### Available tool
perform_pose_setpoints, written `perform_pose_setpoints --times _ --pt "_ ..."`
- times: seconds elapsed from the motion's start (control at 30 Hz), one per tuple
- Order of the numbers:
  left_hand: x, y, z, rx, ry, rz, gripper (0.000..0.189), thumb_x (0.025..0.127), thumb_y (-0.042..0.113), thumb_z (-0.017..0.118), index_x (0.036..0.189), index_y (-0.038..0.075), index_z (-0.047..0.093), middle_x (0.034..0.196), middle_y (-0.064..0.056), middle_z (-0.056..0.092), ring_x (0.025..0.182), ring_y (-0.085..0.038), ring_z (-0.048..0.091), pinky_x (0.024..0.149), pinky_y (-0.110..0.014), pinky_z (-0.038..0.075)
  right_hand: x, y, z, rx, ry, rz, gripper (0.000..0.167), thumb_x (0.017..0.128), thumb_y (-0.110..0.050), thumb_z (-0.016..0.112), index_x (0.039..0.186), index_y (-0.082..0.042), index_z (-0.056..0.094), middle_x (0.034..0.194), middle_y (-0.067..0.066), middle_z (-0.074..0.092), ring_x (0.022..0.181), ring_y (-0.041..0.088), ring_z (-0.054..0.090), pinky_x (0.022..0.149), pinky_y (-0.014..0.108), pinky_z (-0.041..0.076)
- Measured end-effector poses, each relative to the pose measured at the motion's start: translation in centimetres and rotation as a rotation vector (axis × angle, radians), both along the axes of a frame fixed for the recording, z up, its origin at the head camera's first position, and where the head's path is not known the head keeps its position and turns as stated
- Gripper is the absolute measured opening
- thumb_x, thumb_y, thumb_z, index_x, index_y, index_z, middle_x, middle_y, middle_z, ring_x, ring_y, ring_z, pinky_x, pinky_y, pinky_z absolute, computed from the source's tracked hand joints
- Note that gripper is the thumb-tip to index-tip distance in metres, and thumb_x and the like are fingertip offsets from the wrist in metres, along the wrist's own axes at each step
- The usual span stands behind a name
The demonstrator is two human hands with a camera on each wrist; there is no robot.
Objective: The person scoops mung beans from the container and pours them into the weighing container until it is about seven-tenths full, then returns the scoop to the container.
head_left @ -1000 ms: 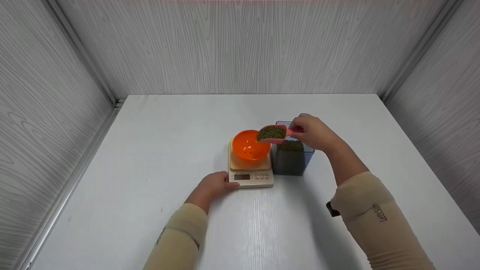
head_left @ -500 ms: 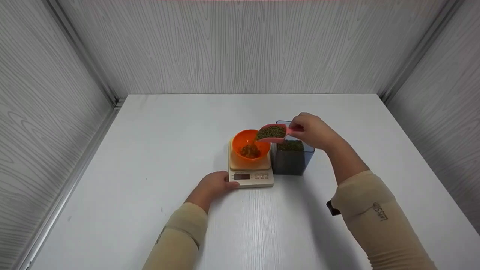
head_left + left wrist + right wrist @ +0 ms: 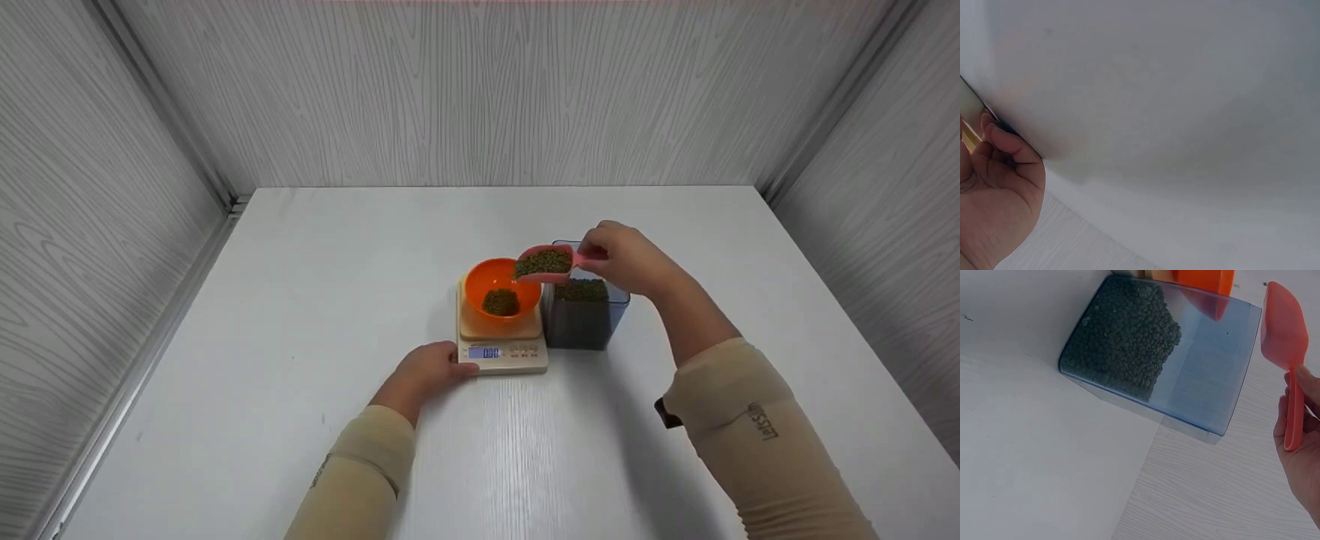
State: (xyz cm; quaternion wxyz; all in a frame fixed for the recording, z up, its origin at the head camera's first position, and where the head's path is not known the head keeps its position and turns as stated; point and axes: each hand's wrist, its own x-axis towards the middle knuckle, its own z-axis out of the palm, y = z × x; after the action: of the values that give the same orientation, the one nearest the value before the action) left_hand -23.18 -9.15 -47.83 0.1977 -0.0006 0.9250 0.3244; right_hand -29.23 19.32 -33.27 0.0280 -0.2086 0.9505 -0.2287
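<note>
There was one white desk [image 3: 300,285], three wall panels [image 3: 480,97], one scale [image 3: 501,367], one orange bowl [image 3: 491,271], one pink scoop [image 3: 551,278] and one see-through container [image 3: 577,328]. Green beans [image 3: 501,303] made three lots, too many to count singly. Two sleeves [image 3: 757,442] showed, and two sets of fingers: the left fingers [image 3: 465,370] and the right fingers [image 3: 596,265].

Glossy plastic bowl [image 3: 489,274], translucent plastic container [image 3: 1202,365], smooth plastic scoop [image 3: 1285,329]

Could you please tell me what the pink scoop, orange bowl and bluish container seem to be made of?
Pink scoop: probably smooth plastic, its colour looking even throughout.
Orange bowl: likely glossy plastic, judging by its shiny inside, though glazed ceramic is possible.
Bluish container: clear, tinted and smooth, with green grains showing through; probably rigid plastic, possibly glass.
</note>
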Motion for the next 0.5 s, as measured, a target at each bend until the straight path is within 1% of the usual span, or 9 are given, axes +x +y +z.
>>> perform_pose_setpoints --times 0.17,0.37,0.5 --pt "0.02 0.01 0.02 -0.016 0.006 -0.015 0.039 0.079 0.047 0.064 0.102 0.016 0.061 0.094 -0.001 0.06 0.088 -0.021 0.051 0.093 -0.04 0.039 -0.06 0.03 0.1 0.009 0.003 0.0 0.014 0.087 -0.012 0.062 0.098 -0.005 0.062 0.094 0.009 0.054 0.084 0.023 0.05 0.077 0.037 0.048" --pt "0.05 0.0 0.1 -0.003 0.0 -0.009 0.039 0.079 0.047 0.064 0.103 0.016 0.062 0.094 -0.001 0.06 0.088 -0.02 0.05 0.092 -0.04 0.039 -0.04 0.09 0.34 0.023 0.028 0.04 0.014 0.087 -0.013 0.061 0.097 -0.003 0.062 0.093 0.009 0.053 0.083 0.023 0.05 0.076 0.038 0.046" --pt "0.11 0.01 0.27 0.008 -0.004 -0.007 0.039 0.079 0.047 0.064 0.104 0.017 0.062 0.097 -0.001 0.06 0.091 -0.021 0.05 0.094 -0.04 0.038 -0.08 0.18 0.38 0.025 0.026 0.063 0.015 0.088 -0.013 0.06 0.098 -0.002 0.061 0.093 0.011 0.053 0.084 0.024 0.049 0.076 0.039 0.045"
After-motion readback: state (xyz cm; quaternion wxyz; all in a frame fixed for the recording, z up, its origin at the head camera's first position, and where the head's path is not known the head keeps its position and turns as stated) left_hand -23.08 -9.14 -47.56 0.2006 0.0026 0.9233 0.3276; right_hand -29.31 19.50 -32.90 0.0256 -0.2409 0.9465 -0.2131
